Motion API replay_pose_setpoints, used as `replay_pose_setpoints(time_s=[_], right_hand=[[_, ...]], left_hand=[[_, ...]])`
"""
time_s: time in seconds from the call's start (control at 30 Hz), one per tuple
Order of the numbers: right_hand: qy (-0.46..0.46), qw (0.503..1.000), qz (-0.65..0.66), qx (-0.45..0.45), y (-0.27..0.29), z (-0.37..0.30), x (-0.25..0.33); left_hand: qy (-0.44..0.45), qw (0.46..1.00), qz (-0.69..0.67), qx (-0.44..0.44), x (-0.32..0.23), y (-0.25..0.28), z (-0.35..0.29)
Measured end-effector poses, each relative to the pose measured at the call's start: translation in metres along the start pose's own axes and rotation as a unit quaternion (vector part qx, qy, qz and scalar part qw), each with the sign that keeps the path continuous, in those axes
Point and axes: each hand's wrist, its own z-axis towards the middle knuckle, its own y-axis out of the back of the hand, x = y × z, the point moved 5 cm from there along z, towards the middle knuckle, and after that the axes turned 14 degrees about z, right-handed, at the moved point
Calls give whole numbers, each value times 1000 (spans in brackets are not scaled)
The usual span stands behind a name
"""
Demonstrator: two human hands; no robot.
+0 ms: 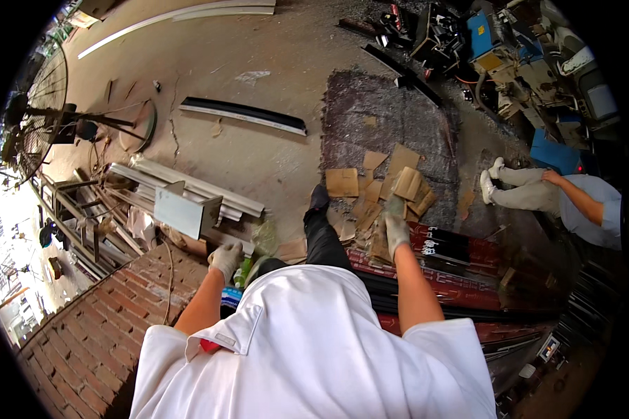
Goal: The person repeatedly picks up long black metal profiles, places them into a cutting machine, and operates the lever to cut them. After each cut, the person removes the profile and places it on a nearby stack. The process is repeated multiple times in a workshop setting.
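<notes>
My left hand (226, 259), in a pale work glove, is beside the end of a wooden board, above the brick ledge. Its fingers look curled; what they hold, if anything, is hidden. A crumpled clear plastic bag (264, 237) and a green packet (243, 272) are close to it. My right hand (397, 232), also gloved, reaches down to a heap of torn cardboard pieces (402, 162). A folded piece of cardboard (407, 183) lies just beyond its fingertips. Those fingers are blurred, so their grip is unclear.
Red-wrapped bundles of long bars (461, 283) lie right of my legs. Another person (580, 202) sits at the right. Long pale bars (189, 183) and a white panel (178, 211) are on the left, near a standing fan (38, 112). A black bar (244, 116) lies ahead on the floor.
</notes>
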Motion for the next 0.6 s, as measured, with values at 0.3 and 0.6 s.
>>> replay_pose_setpoints(time_s=[0.3, 0.6], right_hand=[[99, 993, 59, 41, -100, 30, 223], [17, 991, -129, 6, -100, 89, 117]], left_hand=[[-187, 981, -47, 15, -285, -14, -19], [-7, 988, -150, 16, -202, 15, 75]])
